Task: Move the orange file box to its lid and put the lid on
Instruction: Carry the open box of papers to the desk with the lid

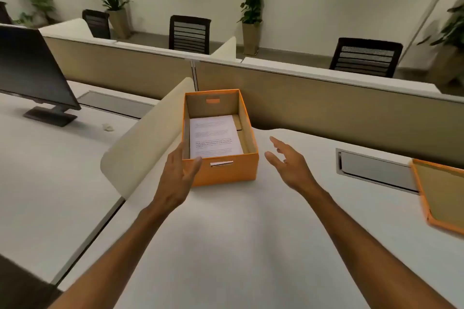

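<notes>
Box [227, 170]: orange cardboard, rectangular, open top, on white desk [238, 246] against rounded cream divider [148, 138]. Slot handles in near and far end walls. Inside: stack of white printed paper [213, 137], text too blurred to read. No legible label anywhere. Lid [442, 195]: orange rim, brown inner face up, at desk's right edge, cut off by frame, well apart from box. Left hand [179, 175]: fingers spread, at box's near-left corner, contact unclear. Right hand [288, 163]: spread, empty, just beside box.
</notes>
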`<state>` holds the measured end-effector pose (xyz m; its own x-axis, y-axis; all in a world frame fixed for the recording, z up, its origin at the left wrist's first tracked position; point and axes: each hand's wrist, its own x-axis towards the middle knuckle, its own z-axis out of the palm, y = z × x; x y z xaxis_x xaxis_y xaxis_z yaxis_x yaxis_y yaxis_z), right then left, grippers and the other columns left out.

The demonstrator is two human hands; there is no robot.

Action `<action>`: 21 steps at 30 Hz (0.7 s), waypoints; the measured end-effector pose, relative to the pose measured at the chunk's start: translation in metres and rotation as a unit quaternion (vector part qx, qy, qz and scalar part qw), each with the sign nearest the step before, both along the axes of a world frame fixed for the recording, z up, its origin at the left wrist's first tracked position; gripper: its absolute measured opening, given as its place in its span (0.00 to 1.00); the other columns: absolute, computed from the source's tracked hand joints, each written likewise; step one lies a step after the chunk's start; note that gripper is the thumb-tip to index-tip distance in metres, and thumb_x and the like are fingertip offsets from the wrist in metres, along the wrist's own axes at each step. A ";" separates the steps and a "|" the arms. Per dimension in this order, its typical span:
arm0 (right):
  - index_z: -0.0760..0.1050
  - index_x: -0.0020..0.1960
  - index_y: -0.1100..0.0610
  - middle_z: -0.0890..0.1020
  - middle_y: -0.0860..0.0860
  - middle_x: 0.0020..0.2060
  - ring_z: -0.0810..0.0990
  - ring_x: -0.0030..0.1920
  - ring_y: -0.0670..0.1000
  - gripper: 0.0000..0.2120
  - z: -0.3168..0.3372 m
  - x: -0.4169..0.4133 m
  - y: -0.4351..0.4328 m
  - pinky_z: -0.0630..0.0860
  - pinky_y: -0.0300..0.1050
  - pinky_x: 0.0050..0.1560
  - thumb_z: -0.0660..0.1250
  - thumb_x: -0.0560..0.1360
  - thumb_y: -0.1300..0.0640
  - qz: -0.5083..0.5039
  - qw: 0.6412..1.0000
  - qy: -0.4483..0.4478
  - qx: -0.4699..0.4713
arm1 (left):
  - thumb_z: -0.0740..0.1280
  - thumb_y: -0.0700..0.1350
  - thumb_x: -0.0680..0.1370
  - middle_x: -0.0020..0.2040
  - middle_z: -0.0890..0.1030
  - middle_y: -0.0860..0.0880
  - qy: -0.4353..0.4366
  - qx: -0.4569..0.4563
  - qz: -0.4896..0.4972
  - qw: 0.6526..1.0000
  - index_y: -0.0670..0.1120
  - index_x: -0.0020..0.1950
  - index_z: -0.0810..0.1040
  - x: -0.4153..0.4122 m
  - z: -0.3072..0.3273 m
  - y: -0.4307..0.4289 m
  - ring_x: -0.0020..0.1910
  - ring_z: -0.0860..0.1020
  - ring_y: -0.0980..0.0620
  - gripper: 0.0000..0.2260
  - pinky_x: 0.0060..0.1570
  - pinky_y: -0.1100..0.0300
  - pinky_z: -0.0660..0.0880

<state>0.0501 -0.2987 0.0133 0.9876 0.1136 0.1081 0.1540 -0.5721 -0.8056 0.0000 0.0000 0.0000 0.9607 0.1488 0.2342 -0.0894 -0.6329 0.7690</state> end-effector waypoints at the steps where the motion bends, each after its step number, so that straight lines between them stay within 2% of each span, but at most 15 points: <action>1: 0.63 0.76 0.48 0.70 0.51 0.73 0.69 0.71 0.51 0.28 -0.004 0.011 0.005 0.67 0.44 0.63 0.62 0.79 0.42 -0.013 1.000 0.015 0.011 | 0.57 0.70 0.76 0.77 0.64 0.54 0.018 -0.018 0.010 1.000 0.55 0.80 0.54 0.008 -0.005 0.006 0.74 0.63 0.56 0.36 0.66 0.58 0.61; 3: 0.64 0.76 0.48 0.71 0.52 0.72 0.71 0.69 0.52 0.27 -0.015 0.031 0.013 0.67 0.43 0.59 0.62 0.79 0.43 -0.034 0.997 0.061 0.023 | 0.58 0.70 0.76 0.80 0.61 0.48 0.075 -0.032 0.025 0.996 0.52 0.81 0.53 0.023 -0.016 0.018 0.76 0.63 0.49 0.39 0.70 0.53 0.62; 5: 0.64 0.75 0.48 0.72 0.54 0.71 0.72 0.68 0.53 0.26 -0.026 0.048 0.020 0.68 0.44 0.58 0.61 0.79 0.42 -0.047 0.991 0.115 0.049 | 0.58 0.69 0.76 0.81 0.58 0.47 0.125 -0.047 0.025 0.991 0.50 0.81 0.52 0.034 -0.027 0.025 0.77 0.62 0.46 0.40 0.73 0.48 0.62; 9: 0.62 0.76 0.48 0.69 0.54 0.73 0.69 0.70 0.55 0.27 -0.047 0.073 0.027 0.68 0.52 0.64 0.60 0.80 0.42 -0.047 0.975 0.183 0.120 | 0.57 0.68 0.78 0.82 0.56 0.45 0.176 -0.083 0.029 0.980 0.48 0.82 0.49 0.050 -0.041 0.032 0.79 0.60 0.45 0.40 0.75 0.45 0.59; 12: 0.61 0.77 0.48 0.66 0.51 0.75 0.67 0.72 0.57 0.27 -0.055 0.084 0.031 0.69 0.56 0.64 0.58 0.80 0.41 -0.053 0.960 0.224 0.159 | 0.54 0.69 0.78 0.81 0.61 0.49 0.215 -0.144 0.044 0.965 0.53 0.82 0.51 0.055 -0.047 0.034 0.78 0.62 0.48 0.37 0.74 0.51 0.59; 14: 0.62 0.76 0.47 0.69 0.50 0.73 0.69 0.71 0.57 0.27 -0.060 0.088 0.032 0.70 0.59 0.63 0.58 0.80 0.40 -0.047 0.951 0.249 0.178 | 0.53 0.70 0.78 0.79 0.64 0.53 0.215 -0.174 0.034 0.960 0.58 0.80 0.57 0.057 -0.049 0.035 0.77 0.64 0.49 0.33 0.75 0.48 0.59; 16: 0.64 0.75 0.46 0.74 0.48 0.68 0.73 0.68 0.56 0.25 -0.063 0.089 0.033 0.73 0.59 0.59 0.59 0.79 0.41 -0.035 0.943 0.264 0.198 | 0.52 0.67 0.80 0.76 0.69 0.56 0.206 -0.182 0.023 0.961 0.63 0.77 0.62 0.059 -0.052 0.038 0.75 0.68 0.51 0.26 0.74 0.44 0.62; 18: 0.65 0.74 0.44 0.76 0.44 0.62 0.75 0.63 0.55 0.25 -0.065 0.087 0.033 0.76 0.57 0.54 0.60 0.79 0.41 -0.027 0.936 0.276 0.219 | 0.55 0.64 0.81 0.73 0.74 0.57 0.208 -0.208 0.022 0.956 0.65 0.75 0.64 0.061 -0.055 0.040 0.72 0.71 0.50 0.22 0.72 0.45 0.66; 21: 0.66 0.73 0.45 0.76 0.46 0.63 0.75 0.61 0.56 0.25 -0.066 0.086 0.033 0.77 0.61 0.55 0.61 0.78 0.42 -0.025 0.924 0.283 0.254 | 0.62 0.55 0.79 0.63 0.81 0.59 0.220 -0.276 0.022 0.936 0.63 0.76 0.65 0.060 -0.058 0.040 0.66 0.77 0.52 0.24 0.67 0.50 0.71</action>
